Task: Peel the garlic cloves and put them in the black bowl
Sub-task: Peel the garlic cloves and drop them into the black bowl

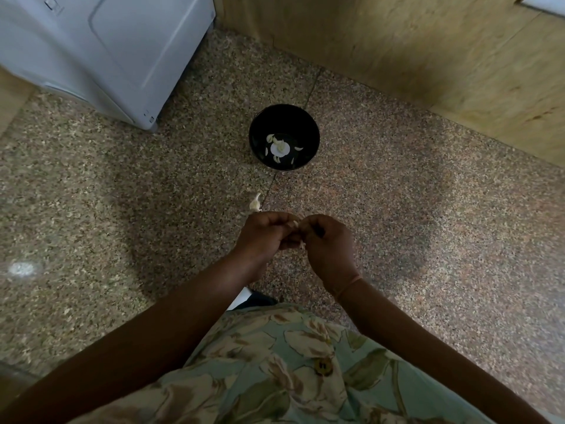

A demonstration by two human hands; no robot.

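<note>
Pale garlic clove [295, 223], perhaps half-peeled, left hand [265, 234] and right hand [327, 244] fingers [311, 225] pinching it

white appliance [101, 50], speckled floor [91, 194], wooden panel [397, 41]

Cloves [279, 146] in bowl [256, 130] beyond hands [295, 237]

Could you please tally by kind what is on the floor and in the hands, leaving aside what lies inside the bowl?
black bowl: 1
garlic piece on the floor: 1
garlic clove pinched between both hands: 1
hands, left hand and right hand: 2
white appliance: 1
Total: 6
</note>
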